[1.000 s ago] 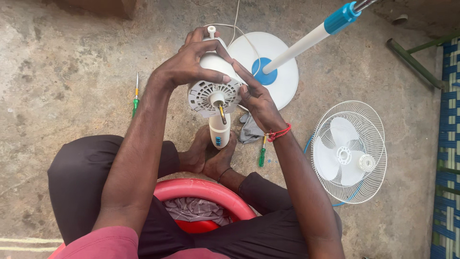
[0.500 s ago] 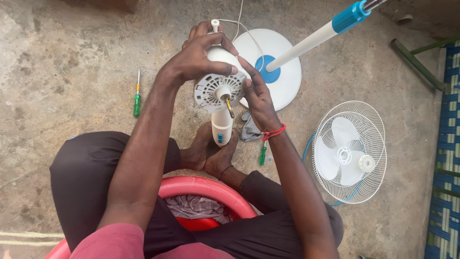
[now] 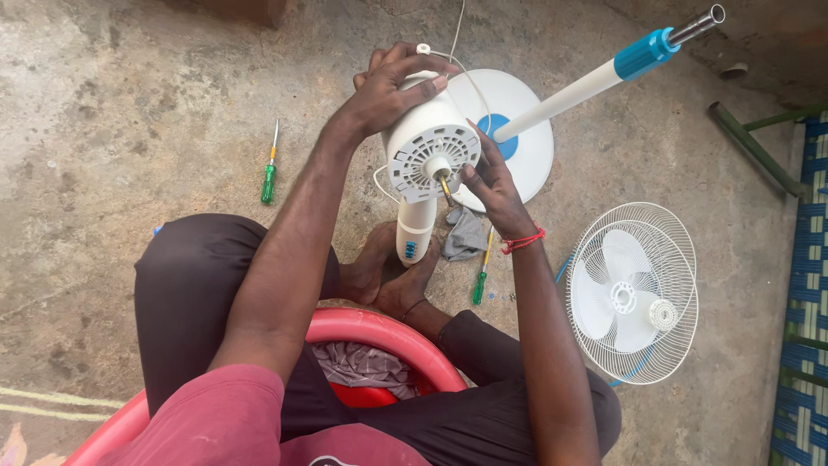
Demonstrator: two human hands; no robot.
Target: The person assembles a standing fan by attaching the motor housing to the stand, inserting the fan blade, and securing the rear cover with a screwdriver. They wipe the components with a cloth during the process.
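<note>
Fan motor housing [image 3: 429, 142], white and round, is held upright above the bare feet [image 3: 392, 276], its vented face and brass shaft [image 3: 446, 186] turned toward the camera so that the shaft end can be reached. The left hand [image 3: 388, 91] is clasped over the top and back of the housing, evidently to steady it. The right hand [image 3: 493, 185] is set against the housing's right edge with its fingertips pinched at the shaft; whether a small part is held between them cannot be told. The white neck [image 3: 416, 229] with blue buttons hangs below the housing, just above the feet. A grey rag [image 3: 467, 233] and a green-handled screwdriver [image 3: 480, 278] lie just beside the right foot, within easy reach; a second green-handled screwdriver [image 3: 270, 175] lies apart on the concrete floor [image 3: 129, 112] to the left. Behind the housing lies the round white base [image 3: 517, 129], its pole with a blue collar [image 3: 642, 53] slanting up to the right. The wire grille with blades [image 3: 634, 292] lies well apart on the right. A red plastic basin [image 3: 388, 332] is seen at the legs, closing off room toward the body; open floor is left mainly on the left.
</note>
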